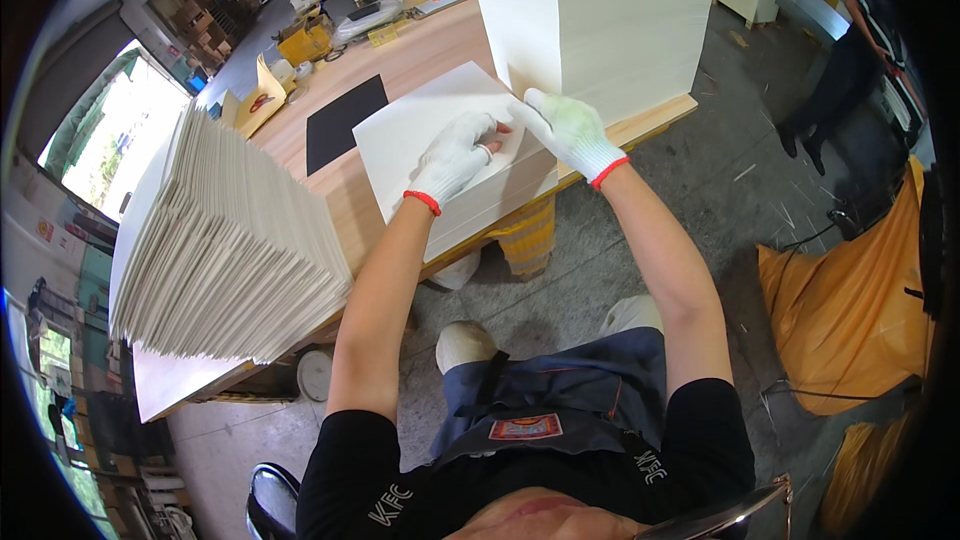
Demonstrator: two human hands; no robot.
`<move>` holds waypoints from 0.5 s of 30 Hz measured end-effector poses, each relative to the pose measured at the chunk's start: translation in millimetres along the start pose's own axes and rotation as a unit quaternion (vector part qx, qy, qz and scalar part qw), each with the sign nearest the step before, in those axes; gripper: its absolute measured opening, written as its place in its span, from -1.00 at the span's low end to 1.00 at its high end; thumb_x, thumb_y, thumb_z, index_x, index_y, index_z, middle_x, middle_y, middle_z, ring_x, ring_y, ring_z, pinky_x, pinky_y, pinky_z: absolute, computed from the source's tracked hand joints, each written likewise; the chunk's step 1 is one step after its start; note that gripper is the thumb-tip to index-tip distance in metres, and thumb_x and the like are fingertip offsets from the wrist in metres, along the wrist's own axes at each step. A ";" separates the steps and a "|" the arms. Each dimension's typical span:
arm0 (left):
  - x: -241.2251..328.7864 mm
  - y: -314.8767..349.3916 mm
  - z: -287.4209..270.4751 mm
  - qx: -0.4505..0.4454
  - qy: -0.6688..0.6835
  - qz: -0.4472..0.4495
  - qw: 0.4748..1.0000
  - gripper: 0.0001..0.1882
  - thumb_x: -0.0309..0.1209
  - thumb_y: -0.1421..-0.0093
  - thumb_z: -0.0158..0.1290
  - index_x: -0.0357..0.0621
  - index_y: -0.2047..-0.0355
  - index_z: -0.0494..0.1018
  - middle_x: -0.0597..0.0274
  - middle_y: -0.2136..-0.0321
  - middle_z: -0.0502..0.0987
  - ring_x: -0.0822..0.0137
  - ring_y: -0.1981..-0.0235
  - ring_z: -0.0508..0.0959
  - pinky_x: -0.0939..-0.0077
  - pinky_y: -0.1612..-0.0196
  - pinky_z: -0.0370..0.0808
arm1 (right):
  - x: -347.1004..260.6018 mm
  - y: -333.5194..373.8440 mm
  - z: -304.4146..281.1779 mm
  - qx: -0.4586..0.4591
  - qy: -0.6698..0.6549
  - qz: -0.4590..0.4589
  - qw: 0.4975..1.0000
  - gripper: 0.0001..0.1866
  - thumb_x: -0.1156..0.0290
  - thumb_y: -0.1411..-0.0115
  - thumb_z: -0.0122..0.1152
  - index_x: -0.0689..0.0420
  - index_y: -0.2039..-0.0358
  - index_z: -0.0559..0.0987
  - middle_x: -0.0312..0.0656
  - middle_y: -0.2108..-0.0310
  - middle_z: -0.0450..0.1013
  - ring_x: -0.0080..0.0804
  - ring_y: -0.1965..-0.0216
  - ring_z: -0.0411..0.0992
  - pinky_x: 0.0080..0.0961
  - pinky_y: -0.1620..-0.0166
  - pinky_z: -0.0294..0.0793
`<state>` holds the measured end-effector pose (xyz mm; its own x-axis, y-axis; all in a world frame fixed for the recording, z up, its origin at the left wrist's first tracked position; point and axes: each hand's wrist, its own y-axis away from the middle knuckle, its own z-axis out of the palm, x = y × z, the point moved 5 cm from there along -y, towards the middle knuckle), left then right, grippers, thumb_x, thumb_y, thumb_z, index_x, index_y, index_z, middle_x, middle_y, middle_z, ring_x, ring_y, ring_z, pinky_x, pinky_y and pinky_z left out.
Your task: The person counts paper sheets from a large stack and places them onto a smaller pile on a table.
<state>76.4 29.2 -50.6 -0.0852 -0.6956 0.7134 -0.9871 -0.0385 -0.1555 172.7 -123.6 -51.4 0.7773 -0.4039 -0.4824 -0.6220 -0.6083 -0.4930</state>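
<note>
Left hand [452, 158]: gloved in white with a red cuff, fingers curled loosely and pressed down on the top of the white board stack [420, 130] at centre frame; it grips nothing, it rests on the sheet.
Right hand [568, 130]: gloved the same way, fingers stretched forward and nearly flat, the fingertips [530, 102] at the far right corner of the top sheet, where that corner meets the upright panel (whether they pinch the sheet's edge cannot be told).
White board stack: one low pile of square sheets, lying flat at the near edge of the workbench [420, 60], just above the middle of the frame; both hands touch it.
Upright panel [600, 10]: one tall pale block standing on the bench at upper centre, just behind the right hand.
Black sheet [340, 120]: one, lying flat on the bench, just left of the white pile.
Fanned boards [230, 240]: one large leaning pile of many thin pale sheets, left of frame, well apart from the hands.
Orange sheeting [850, 310]: one bundle on the floor, right of frame.
Other person [850, 70]: one, standing at upper right, well apart.
</note>
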 end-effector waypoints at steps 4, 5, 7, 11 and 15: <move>-4.5 1.5 1.4 0.018 0.025 0.052 0.998 -0.71 -0.52 -0.30 0.04 -0.20 -0.02 0.55 0.09 -0.03 0.59 0.25 -0.07 0.55 0.39 -0.19 0.42 | 7.2 11.4 14.4 0.021 -0.189 0.168 0.967 -0.44 -0.18 -0.41 -0.15 0.11 0.33 0.48 0.08 0.38 0.49 0.13 0.26 0.47 -0.07 0.20 0.37; -9.7 -0.3 0.6 0.014 0.042 0.062 0.997 -0.70 -0.52 -0.30 0.06 -0.20 -0.03 0.55 0.12 -0.05 0.58 0.27 -0.07 0.54 0.39 -0.19 0.42 | 5.5 12.9 15.7 0.041 -0.186 0.167 0.967 -0.44 -0.17 -0.42 -0.15 0.10 0.32 0.48 0.09 0.37 0.48 0.14 0.25 0.46 -0.07 0.20 0.37; -19.6 -0.1 2.5 0.008 0.063 0.059 0.996 -0.68 -0.50 -0.28 0.10 -0.19 -0.05 0.53 0.15 -0.05 0.58 0.28 -0.08 0.54 0.41 -0.18 0.43 | 3.0 16.2 18.7 0.080 -0.181 0.164 0.966 -0.45 -0.17 -0.42 -0.16 0.10 0.32 0.48 0.09 0.36 0.48 0.17 0.25 0.45 -0.06 0.20 0.36; -3.0 2.4 4.1 -0.018 0.106 -0.056 0.993 -0.60 -0.40 -0.23 0.23 -0.15 -0.08 0.52 0.16 -0.04 0.60 0.27 -0.11 0.54 0.42 -0.19 0.43 | 8.1 20.5 21.5 0.108 -0.179 0.162 0.964 -0.46 -0.15 -0.43 -0.17 0.10 0.32 0.47 0.11 0.36 0.47 0.18 0.25 0.45 -0.07 0.20 0.37; -10.1 -0.4 2.2 0.009 0.052 -0.013 0.999 -0.54 -0.35 -0.20 0.28 -0.12 -0.11 0.51 0.13 -0.05 0.60 0.25 -0.12 0.55 0.42 -0.19 0.43 | 8.2 21.7 21.1 0.117 -0.191 0.160 0.961 -0.46 -0.15 -0.44 -0.17 0.10 0.32 0.46 0.12 0.38 0.46 0.18 0.25 0.45 -0.08 0.21 0.37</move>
<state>77.9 34.6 -59.3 -0.0737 -0.6153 0.7848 -0.9868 -0.0690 -0.1467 163.6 -125.7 -81.3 0.4785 -0.2372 -0.8454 -0.8626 -0.3069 -0.4022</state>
